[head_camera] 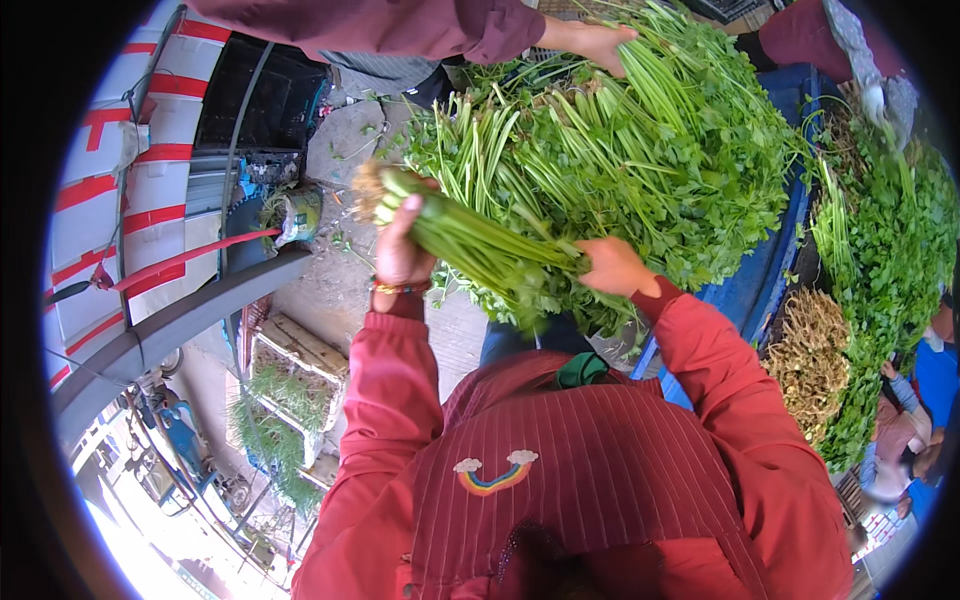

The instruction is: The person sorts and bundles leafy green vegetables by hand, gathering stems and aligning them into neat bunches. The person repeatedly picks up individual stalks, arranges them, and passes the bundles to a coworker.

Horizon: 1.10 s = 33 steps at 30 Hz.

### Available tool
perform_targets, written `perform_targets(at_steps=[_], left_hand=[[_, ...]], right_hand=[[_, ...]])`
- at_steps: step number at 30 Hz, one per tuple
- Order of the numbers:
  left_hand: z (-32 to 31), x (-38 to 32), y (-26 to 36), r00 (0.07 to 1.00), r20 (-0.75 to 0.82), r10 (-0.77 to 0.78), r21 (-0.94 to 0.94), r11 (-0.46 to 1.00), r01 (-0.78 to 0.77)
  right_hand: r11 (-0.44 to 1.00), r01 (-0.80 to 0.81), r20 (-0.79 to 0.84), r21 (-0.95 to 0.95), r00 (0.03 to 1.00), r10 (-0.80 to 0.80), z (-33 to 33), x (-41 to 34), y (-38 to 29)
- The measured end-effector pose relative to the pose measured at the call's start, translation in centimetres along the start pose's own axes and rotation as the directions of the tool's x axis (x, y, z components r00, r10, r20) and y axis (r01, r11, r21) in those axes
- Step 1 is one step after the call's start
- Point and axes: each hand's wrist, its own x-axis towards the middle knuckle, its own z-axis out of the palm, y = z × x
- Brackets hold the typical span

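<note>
A bunch of celery [480,236] with brown roots lies slantwise in front of me, root end up and to the left. My left hand [403,251], with a beaded bracelet at the wrist, is closed round the stalks just below the roots, thumb on top. Farther along the bunch, my right hand [613,266] grips it where the leaves begin. Right behind it spreads a big heap of leafy celery [585,150]. Another person's hand [600,46], in a maroon sleeve, touches stalks at the top of the heap.
A blue cart edge [780,247] borders the heap. Beyond it lie more greens [892,247] and a bundle of pale roots [810,360]. White boxes with red tape [161,150] are stacked at left, near a metal beam [187,322]. A foam crate of thin greens [300,382] stands on the ground.
</note>
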Motion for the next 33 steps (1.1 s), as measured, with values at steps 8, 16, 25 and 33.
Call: perform_targets(at_steps=[8,16,25,33], left_hand=[[-5.4,-3.5,9.4,0.963,0.167,0.209,-0.408,0.904,-0.126],[-10.3,-7.3,12.0,0.942,-0.249,0.224,-0.262,0.921,-0.288],[-8.4,-11.4,12.7,0.977,0.056,0.207,-0.210,0.959,-0.191],[-6.9,-9.1,7.4,0.979,0.127,0.162,-0.469,0.879,-0.085]], right_hand=[[0.945,-0.114,-0.258,-0.306,0.965,0.033,-5.2,-1.6,8.6],[0.745,-0.285,-0.532,-0.603,0.840,-0.109,-5.2,-0.6,6.0],[0.998,0.043,-0.131,0.035,0.991,-0.039,5.5,8.4,1.7],[0.958,-0.233,-0.403,-0.170,0.903,0.148,8.5,18.9,0.0]])
